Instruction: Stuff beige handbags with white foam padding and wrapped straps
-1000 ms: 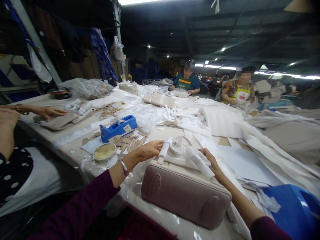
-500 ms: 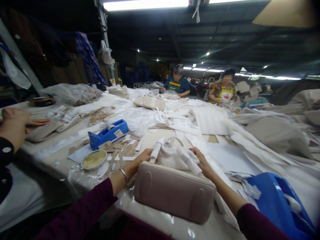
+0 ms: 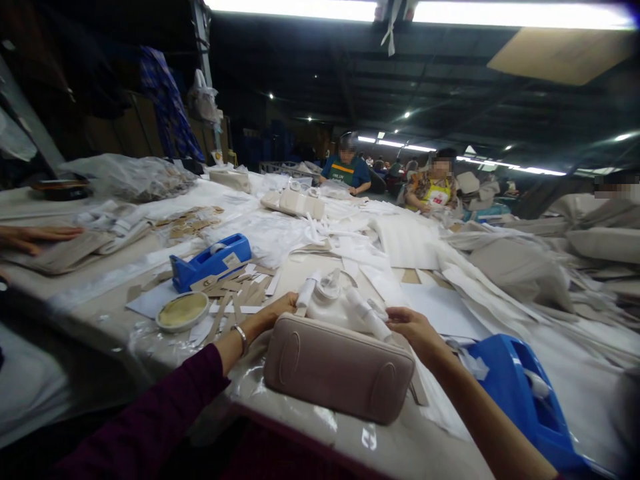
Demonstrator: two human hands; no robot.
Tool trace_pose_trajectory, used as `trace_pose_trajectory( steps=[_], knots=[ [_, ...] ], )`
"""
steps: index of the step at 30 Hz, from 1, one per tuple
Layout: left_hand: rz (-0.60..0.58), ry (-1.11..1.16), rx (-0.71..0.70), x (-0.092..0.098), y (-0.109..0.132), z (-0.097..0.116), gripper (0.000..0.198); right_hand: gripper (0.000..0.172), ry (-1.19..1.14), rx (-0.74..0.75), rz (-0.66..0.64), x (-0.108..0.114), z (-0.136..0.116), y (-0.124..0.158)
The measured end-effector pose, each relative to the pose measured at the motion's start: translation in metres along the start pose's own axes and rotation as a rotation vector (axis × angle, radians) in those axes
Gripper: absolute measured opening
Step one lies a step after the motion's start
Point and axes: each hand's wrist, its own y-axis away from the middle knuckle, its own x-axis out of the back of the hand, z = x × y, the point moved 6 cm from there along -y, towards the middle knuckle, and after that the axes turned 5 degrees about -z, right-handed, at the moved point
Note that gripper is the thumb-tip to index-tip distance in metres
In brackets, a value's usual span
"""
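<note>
A taupe handbag (image 3: 337,370) lies at the table's front edge, its flat base facing me. White wrapping covers its handles (image 3: 367,313) on the far side. My left hand (image 3: 280,311) is closed at the bag's upper left, its fingertips partly hidden behind the wrapped handle. At the upper right, my right hand (image 3: 415,331) has its fingers bent against the other wrapped handle and the bag's side; part of that grip is hidden.
Left of the bag are a blue tape dispenser (image 3: 210,260), a round dish (image 3: 183,312) and paper strips. Another blue dispenser (image 3: 525,393) stands right. A co-worker's hand (image 3: 40,237) rests on beige pieces at far left. Two people (image 3: 345,170) work across the table.
The view has shifted, and the bag sits slightly further left in it. My right hand has turned, its back now showing more. The co-worker's hand at left has flattened onto the beige pieces.
</note>
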Motion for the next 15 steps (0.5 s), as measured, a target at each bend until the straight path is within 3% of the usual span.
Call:
trace_pose_trajectory(
  steps=[4,7,11,15],
  knots=[
    [-0.034,-0.052,-0.074,0.005,0.001,0.01,0.021,0.039,0.028,-0.01,0.01,-0.012,-0.001,-0.001],
    [-0.018,-0.067,-0.116,0.008,0.001,0.014,0.028,0.036,-0.072,-0.061,-0.114,-0.028,-0.002,-0.008],
    [0.046,0.003,-0.084,0.01,-0.004,0.004,0.034,0.027,-0.191,-0.147,-0.212,-0.034,0.004,-0.007],
    [0.025,0.073,-0.035,0.008,-0.009,-0.008,0.028,0.017,-0.12,-0.133,-0.244,-0.028,0.008,0.003]
  ],
)
